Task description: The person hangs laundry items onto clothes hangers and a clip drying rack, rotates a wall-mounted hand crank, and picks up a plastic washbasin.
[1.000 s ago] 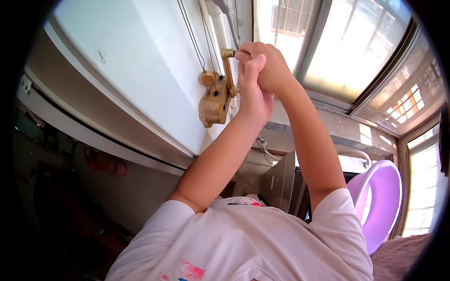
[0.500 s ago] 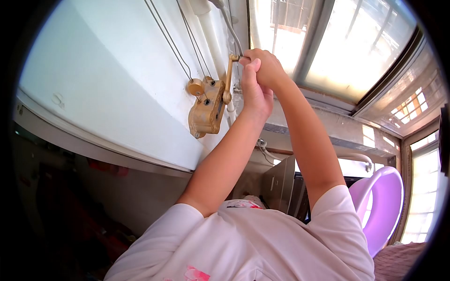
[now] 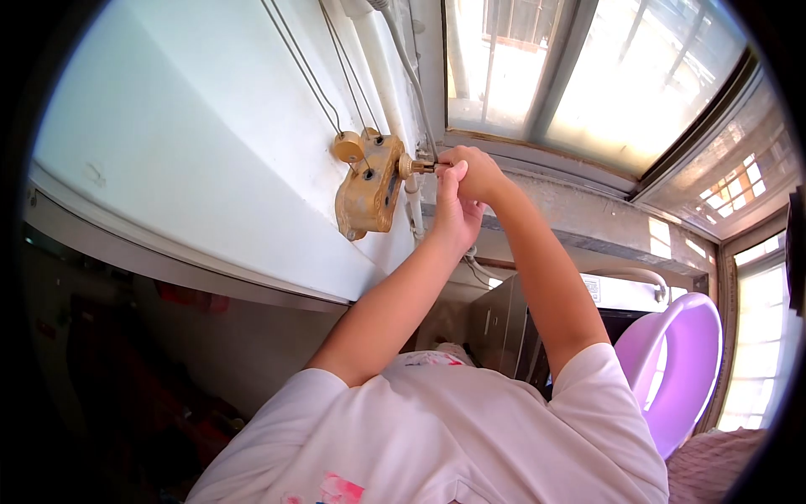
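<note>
A gold-coloured hand-crank winch (image 3: 367,189) is fixed to the white wall, with thin wires running up from it. Its crank handle (image 3: 424,167) sticks out on the right side, the crank arm now seen nearly end-on. My right hand (image 3: 477,174) is closed around the outer end of the handle. Just below and against it, my left hand (image 3: 458,210) is closed too, its thumb pressed up by the handle. The fingers of both hands overlap, and the grip end is hidden inside them.
Windows (image 3: 621,92) stand above a ledge (image 3: 588,197) at upper right. A purple basin (image 3: 701,361) leans beside a boxy appliance (image 3: 504,323) at lower right. White pipes (image 3: 376,67) and a grey hose (image 3: 411,63) run along the wall behind the winch.
Both hands have moved down with the crank handle. The crank arm pointed upward before and has turned so that it now looks foreshortened. The winch body stays in place on the wall.
</note>
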The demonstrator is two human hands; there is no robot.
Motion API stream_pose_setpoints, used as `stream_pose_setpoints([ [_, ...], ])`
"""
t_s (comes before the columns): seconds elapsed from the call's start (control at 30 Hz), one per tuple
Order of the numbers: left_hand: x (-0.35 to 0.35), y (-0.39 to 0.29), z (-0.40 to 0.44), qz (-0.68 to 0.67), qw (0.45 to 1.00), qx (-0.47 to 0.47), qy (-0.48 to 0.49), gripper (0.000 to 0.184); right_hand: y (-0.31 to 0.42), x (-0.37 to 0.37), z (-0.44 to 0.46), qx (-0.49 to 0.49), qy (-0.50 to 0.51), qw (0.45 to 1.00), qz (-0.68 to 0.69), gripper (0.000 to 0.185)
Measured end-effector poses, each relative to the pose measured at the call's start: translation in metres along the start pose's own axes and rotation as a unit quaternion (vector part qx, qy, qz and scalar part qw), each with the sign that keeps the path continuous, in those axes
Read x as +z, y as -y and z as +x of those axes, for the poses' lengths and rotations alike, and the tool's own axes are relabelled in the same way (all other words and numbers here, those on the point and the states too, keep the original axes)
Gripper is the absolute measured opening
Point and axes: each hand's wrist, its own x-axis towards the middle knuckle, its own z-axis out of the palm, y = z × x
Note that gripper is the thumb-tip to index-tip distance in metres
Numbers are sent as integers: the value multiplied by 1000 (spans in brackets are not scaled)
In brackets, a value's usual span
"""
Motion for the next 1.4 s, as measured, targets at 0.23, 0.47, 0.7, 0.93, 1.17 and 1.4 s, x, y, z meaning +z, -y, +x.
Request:
stream_pose_setpoints([
  [0.23, -38, 0, -43, 40, 996, -63, 57, 49, 1, 31, -48, -43, -13, 998, 35, 18],
  [0.47, -44, -14, -93, 128, 983, -59, 115, 52, 28, 39, -95, -55, -24, 996, 58, 22],
  [0.7, -22, -38, -142, 146, 978, -26, 147, 60, 70, 24, -122, -105, -56, 993, 10, 20],
  [0.93, 18, -65, -153, 159, 970, 24, 185, 72, 111, -17, -122, -143, -75, 986, -43, 13],
  [1.17, 54, -71, -132, 147, 962, 137, 183, 83, 119, -37, -99, -194, -180, 964, -19, 9],
  [1.4, 70, -79, -96, 88, 961, 153, 214, 79, 126, -60, -72, -177, -211, 960, 51, 11],
])
